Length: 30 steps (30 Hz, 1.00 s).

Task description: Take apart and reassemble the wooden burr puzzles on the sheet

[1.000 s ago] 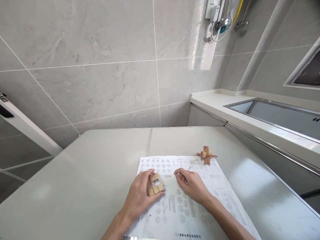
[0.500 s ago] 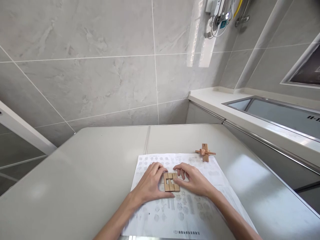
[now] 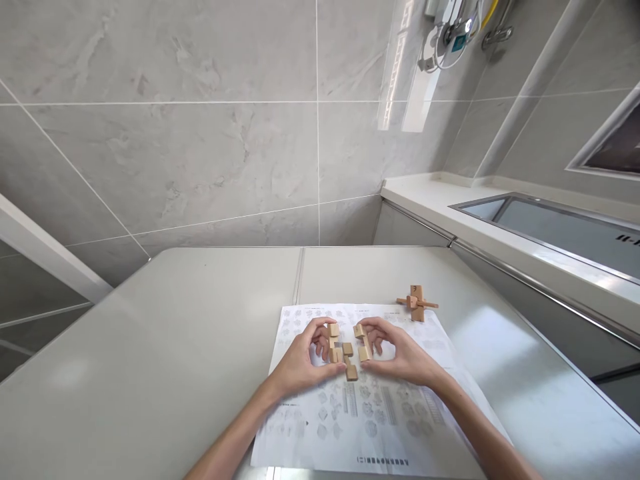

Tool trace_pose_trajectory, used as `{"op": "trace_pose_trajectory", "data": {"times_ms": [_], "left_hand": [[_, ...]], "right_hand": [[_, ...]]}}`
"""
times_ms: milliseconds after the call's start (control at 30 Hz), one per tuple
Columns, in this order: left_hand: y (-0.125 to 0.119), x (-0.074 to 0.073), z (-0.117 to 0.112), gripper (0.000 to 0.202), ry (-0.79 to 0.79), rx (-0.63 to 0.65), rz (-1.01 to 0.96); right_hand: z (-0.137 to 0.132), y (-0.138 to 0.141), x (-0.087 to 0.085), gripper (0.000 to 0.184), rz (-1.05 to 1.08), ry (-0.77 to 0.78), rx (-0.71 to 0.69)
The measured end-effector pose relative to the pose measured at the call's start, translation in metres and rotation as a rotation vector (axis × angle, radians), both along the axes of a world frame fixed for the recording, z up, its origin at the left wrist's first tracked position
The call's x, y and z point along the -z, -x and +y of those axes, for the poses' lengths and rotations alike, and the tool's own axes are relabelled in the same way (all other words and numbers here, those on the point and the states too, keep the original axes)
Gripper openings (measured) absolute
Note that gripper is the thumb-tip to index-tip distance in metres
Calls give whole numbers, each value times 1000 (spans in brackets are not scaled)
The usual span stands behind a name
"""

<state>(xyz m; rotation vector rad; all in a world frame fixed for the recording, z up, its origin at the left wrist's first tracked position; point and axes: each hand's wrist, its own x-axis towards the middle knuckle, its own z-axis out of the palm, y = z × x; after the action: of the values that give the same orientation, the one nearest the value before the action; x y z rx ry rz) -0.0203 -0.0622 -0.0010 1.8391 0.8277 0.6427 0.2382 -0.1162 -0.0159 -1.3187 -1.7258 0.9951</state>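
Observation:
My left hand (image 3: pixel 307 353) grips a notched wooden puzzle piece (image 3: pixel 333 341) between thumb and fingers, tilted up so its cut-outs show. Opposite it, my right hand (image 3: pixel 395 348) pinches another notched wooden piece (image 3: pixel 364 343) by its two ends. Between the two hands a third wooden piece (image 3: pixel 351 363) lies on the printed sheet (image 3: pixel 340 430), with a narrow middle and wider ends. It sits close to my left thumb. The sheet carries rows of small puzzle drawings, too small to read.
An assembled wooden cross-shaped puzzle (image 3: pixel 417 303) stands by the sheet's far right corner. The pale table (image 3: pixel 150 360) ends at a grey tiled wall (image 3: pixel 200 153). To the right runs a white counter (image 3: pixel 425 193) with a sink (image 3: pixel 550 220).
The wooden pieces lay together as a flat square; now they are apart. Each hand has lifted a piece and tilted it, leaving one on the sheet between. The view has shifted slightly.

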Motion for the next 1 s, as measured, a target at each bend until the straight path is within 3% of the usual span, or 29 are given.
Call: {"op": "trace_pose_trajectory", "data": {"times_ms": [333,600,733,1000], "left_hand": [[-9,5,-14,61,-113,-75,75],[-16,19,-19,51,-445,-80,126],[-18,23,-20,47,-528,-110,141],[-18,23,-21,47,-541,-107,163]], "right_hand": [[-7,23,15,69,225,99,46],[-8,33,13,51,317,41,90],[-8,34,11,46,276,34,92],[-10,40,8,41,192,24,141]]}}
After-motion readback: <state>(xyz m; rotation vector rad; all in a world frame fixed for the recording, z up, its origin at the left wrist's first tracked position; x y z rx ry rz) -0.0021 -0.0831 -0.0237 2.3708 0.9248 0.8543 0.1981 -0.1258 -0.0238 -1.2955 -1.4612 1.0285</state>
